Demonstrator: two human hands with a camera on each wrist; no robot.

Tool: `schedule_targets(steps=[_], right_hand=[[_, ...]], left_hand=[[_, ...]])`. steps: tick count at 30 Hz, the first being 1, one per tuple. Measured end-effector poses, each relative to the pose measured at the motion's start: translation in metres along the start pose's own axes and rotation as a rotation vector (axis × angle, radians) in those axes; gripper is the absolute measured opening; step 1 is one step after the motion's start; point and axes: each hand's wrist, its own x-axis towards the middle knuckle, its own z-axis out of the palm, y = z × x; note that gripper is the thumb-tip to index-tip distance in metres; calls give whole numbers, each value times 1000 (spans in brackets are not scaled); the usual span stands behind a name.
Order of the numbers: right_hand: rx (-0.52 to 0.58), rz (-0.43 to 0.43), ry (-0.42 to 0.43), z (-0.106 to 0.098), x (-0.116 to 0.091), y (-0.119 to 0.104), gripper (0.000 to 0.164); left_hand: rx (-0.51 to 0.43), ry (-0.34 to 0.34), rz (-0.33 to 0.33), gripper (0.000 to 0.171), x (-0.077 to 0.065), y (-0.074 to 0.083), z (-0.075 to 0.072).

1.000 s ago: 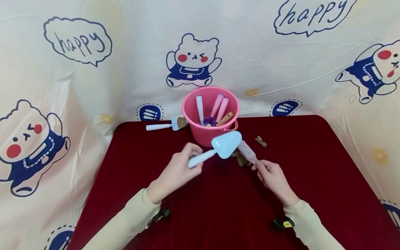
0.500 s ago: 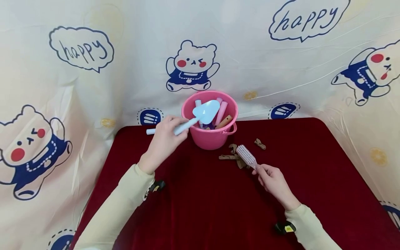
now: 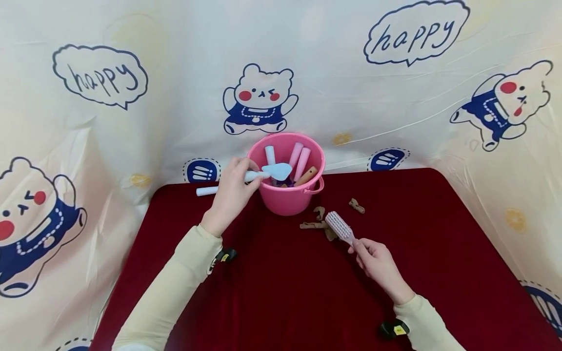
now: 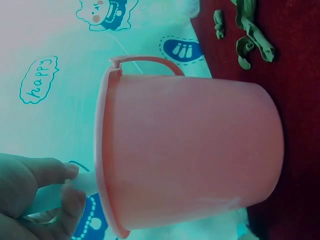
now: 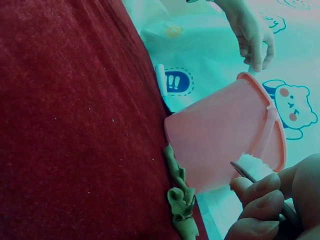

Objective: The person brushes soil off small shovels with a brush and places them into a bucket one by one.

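Observation:
In the head view my left hand [image 3: 232, 192] grips the handle of a light blue toy trowel [image 3: 279, 170] at the left rim of a pink bucket [image 3: 287, 201]. The trowel's blade overlaps the bucket's mouth. Inside the bucket stand a light blue handle [image 3: 270, 154], pink handles [image 3: 301, 163] and a brown wooden handle [image 3: 306, 176]; their lower ends are mostly hidden. My right hand [image 3: 376, 263] holds a small pale pink brush [image 3: 340, 227] by its handle, bristles facing up. From the left wrist, the thumb and fingers [image 4: 72, 192] show round the trowel's handle beside the rim.
Brown, clay-like pieces [image 3: 312, 225] lie in front of the bucket, partly behind the brush, and another small piece [image 3: 357, 205] lies to the right. A second light blue handle [image 3: 206, 191] sticks out behind my left hand. A printed sheet [image 3: 342, 97] hangs behind the dark red cloth.
My left hand has carried the trowel from the middle of the table up and left to the bucket, and its blade has dropped toward the mouth. The right hand with the brush has barely moved.

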Motion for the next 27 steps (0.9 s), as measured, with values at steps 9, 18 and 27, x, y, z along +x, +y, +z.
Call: schedule_targets(steps=[9,18,27], right_hand=[[-43,-22,1,4,1,0,37],[-56,-25,4,7,2,0,36],[-56,-40,-7,11,2,0,34]], left_hand=[[-6,31,17,37,5,0,8],[-77,190,89,54,10,-4,14],[10,165,98,46,14,-16,32]])
